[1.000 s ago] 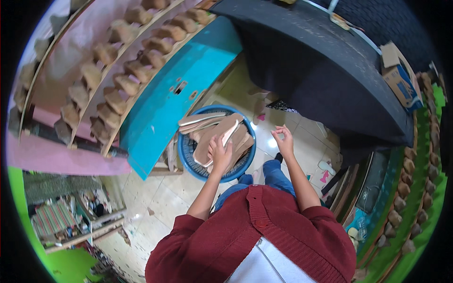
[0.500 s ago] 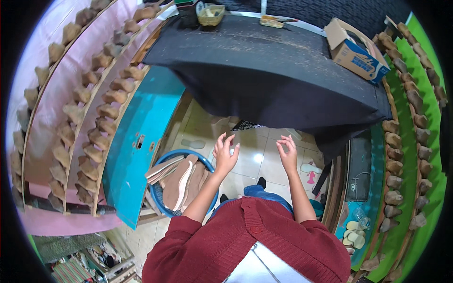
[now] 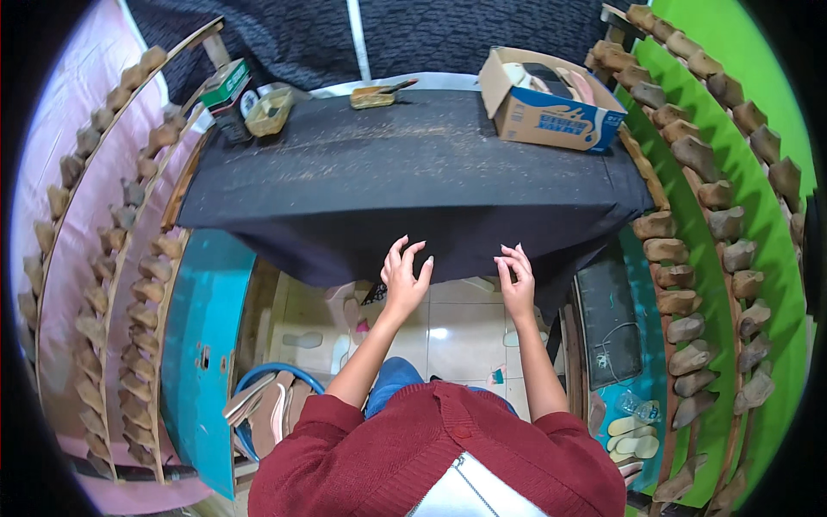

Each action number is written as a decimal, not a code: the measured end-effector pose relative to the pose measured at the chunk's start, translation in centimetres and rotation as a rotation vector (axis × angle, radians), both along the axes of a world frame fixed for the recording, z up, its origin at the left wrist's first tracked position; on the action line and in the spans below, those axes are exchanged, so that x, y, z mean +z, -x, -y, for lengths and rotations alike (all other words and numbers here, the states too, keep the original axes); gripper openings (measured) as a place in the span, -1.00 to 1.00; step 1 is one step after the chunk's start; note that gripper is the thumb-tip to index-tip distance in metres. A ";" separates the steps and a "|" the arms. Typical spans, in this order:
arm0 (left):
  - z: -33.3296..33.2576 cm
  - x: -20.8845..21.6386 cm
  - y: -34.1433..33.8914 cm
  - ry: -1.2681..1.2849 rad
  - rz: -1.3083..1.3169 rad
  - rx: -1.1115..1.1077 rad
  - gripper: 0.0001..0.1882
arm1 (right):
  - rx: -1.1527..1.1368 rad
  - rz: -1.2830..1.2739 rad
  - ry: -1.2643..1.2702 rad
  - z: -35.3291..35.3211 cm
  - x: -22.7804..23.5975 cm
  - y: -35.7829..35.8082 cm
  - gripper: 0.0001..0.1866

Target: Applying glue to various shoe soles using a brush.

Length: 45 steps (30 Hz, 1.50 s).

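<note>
My left hand (image 3: pixel 403 280) is raised in the air, fingers curved and apart, with nothing in it. Across from it my right hand (image 3: pixel 516 283) hovers in much the same pose, also holding nothing. Between the two is a gap. Both appear just before the dark cloth (image 3: pixel 336 246) that hangs off the front of a black-covered table (image 3: pixel 405 164); I see no contact with it. On the table's far right sits an open blue and brown cardboard box (image 3: pixel 560 129) with sole-shaped pieces inside. A green and black can (image 3: pixel 228 99) and a small yellowish basket (image 3: pixel 270 112) stand far left.
A shallow yellow tray (image 3: pixel 372 99) with a brush-like tool lies at the table's back. Racks of foot-shaped shoe lasts (image 3: pixel 148 290) (image 3: pixel 676 276) flank both sides. A blue tub (image 3: pixel 274 368) holding sole pieces stands lower left. Pale insoles (image 3: pixel 637 446) and a clear bottle (image 3: pixel 639 407) lie lower right.
My view has tilted up and shifted, so more of the tabletop shows and the tub sits lower in the picture. Both hands stay raised, open and without anything in them.
</note>
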State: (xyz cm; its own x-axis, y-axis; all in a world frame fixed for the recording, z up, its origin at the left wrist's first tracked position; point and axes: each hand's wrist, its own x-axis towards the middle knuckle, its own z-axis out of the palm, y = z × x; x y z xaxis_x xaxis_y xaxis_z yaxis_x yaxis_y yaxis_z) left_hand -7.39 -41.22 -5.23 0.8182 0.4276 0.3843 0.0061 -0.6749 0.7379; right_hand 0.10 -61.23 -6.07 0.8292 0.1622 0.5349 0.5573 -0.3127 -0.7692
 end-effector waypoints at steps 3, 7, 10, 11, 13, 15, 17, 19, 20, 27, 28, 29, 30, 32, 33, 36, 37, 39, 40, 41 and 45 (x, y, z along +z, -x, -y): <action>1.6 1.6 -4.0 -0.045 0.027 -0.074 -0.64 | -0.049 0.016 -0.022 1.5 1.3 -2.8 -0.89; 2.9 3.5 -9.1 -0.078 0.074 -0.169 -0.64 | -0.098 0.045 -0.034 2.7 2.2 -6.7 -0.89; 2.9 4.7 -12.9 -0.057 0.119 -0.235 -0.65 | -0.135 0.057 -0.044 2.8 2.8 -9.9 -0.90; 2.7 4.8 -14.3 -0.060 0.157 -0.259 -0.66 | -0.145 0.062 -0.049 2.8 3.1 -11.1 -0.90; 2.2 5.3 -17.2 -0.064 0.201 -0.291 -0.68 | -0.171 0.084 -0.052 2.7 3.9 -13.6 -0.91; 1.6 5.5 -20.4 -0.055 0.208 -0.316 -0.68 | -0.207 0.108 -0.048 2.5 4.6 -16.1 -0.94; 1.0 6.4 -23.5 -0.045 0.214 -0.340 -0.68 | -0.230 0.133 -0.054 2.2 5.5 -18.9 -0.94; 0.3 7.6 -26.7 -0.091 0.258 -0.341 -0.69 | -0.249 0.160 -0.060 1.9 6.9 -21.8 -0.95; -0.1 8.5 -28.2 -0.089 0.258 -0.351 -0.69 | -0.266 0.200 -0.044 1.6 8.1 -23.0 -0.95; -2.0 15.1 -41.6 -0.147 0.418 -0.623 -0.71 | -0.382 0.367 0.013 -0.5 12.8 -30.5 -0.95; -2.1 15.8 -43.6 -0.226 0.412 -0.637 -0.72 | -0.370 0.411 0.090 -0.8 13.3 -31.0 -0.90; -2.4 16.6 -45.6 -0.276 0.412 -0.630 -0.72 | -0.372 0.411 0.124 -1.1 13.5 -31.5 -0.85; -2.4 17.4 -47.7 -0.325 0.412 -0.623 -0.72 | -0.375 0.409 0.158 -1.5 13.6 -31.9 -0.81; -2.1 18.8 -51.3 -0.405 0.378 -0.614 -0.70 | -0.368 0.353 0.283 -2.1 13.9 -32.5 -0.65; -2.2 18.5 -53.6 -0.439 0.395 -0.625 -0.62 | -0.362 0.336 0.332 -2.4 14.3 -32.5 -0.63; -0.8 18.3 -58.7 -0.399 0.051 -0.652 -0.44 | -0.385 0.289 0.457 -2.5 14.1 -33.3 -0.59; -0.5 17.8 -60.2 -0.399 0.050 -0.658 -0.44 | -0.393 0.265 0.531 -2.4 13.8 -33.7 -0.57; -0.6 17.4 -62.2 -0.201 -0.310 -0.625 -0.37 | -0.395 0.256 0.557 -3.0 13.3 -33.9 -0.52; 0.2 17.4 -62.8 -0.203 -0.310 -0.635 -0.37 | -0.416 0.252 0.571 -3.0 13.2 -33.9 -0.51; 0.9 17.4 -63.3 -0.248 -0.381 -0.532 -0.35 | -0.422 0.242 0.571 -2.9 13.0 -33.9 -0.50; 2.4 16.5 -65.3 -0.418 -0.577 -0.400 -0.23 | -0.406 0.220 0.578 -2.3 12.2 -33.9 -0.47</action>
